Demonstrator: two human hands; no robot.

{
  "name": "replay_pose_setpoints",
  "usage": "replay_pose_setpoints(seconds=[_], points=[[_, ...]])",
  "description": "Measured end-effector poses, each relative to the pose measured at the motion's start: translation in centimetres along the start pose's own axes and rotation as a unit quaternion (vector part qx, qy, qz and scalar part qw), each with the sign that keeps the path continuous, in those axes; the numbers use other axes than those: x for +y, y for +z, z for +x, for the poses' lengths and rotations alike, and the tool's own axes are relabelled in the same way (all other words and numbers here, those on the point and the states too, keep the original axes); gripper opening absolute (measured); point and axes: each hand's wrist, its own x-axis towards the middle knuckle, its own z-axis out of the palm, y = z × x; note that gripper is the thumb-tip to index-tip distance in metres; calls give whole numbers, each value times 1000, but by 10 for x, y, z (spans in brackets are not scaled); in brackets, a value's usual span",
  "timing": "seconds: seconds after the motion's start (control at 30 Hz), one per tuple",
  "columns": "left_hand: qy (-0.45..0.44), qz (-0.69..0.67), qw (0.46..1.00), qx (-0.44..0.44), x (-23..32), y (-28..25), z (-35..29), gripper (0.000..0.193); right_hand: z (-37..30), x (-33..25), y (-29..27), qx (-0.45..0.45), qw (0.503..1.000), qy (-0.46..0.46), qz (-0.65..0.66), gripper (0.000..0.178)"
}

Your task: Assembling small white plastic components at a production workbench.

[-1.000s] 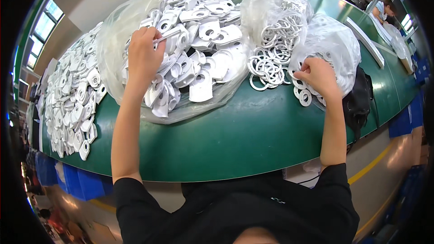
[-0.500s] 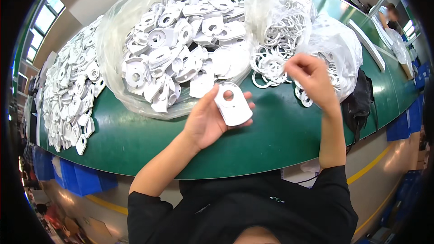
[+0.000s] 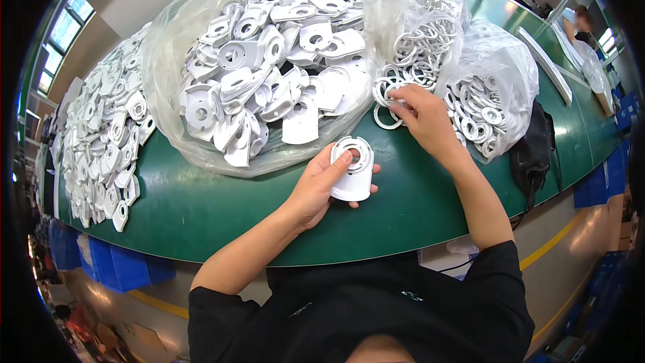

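On tbl (image 3: 222, 225), L to R: parts pile (image 3: 107, 144), big bag (image 3: 164, 111) w/ parts (image 3: 300, 122), rings (image 3: 422, 46), sm. bag (image 3: 516, 70) w/ washers (image 3: 478, 111), pouch (image 3: 531, 148).

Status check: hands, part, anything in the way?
Left hand: holding white plate. Right hand: fingers at loose white rings, grip on one unclear. Possible snag: plastic bag of similar plates, just beyond left hand.

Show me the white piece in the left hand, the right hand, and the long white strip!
White piece (image 3: 351, 187): head view, on its flat lower part.
Right hand (image 3: 428, 117): head view, on its back.
Long white strip (image 3: 545, 65): head view, on its middle.
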Motion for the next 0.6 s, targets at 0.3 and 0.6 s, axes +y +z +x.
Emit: replay_pose_setpoints(seconds=[0.3, 0.6], points=[[2, -16, 1000, -22, 3, -8, 0, 38, 16, -1, -40, -9, 968, 136, 213, 17], [21, 0, 1000, -22, 3, -5, 2, 50, 16, 10, -30, 74, 840, 259, 471, 18]])
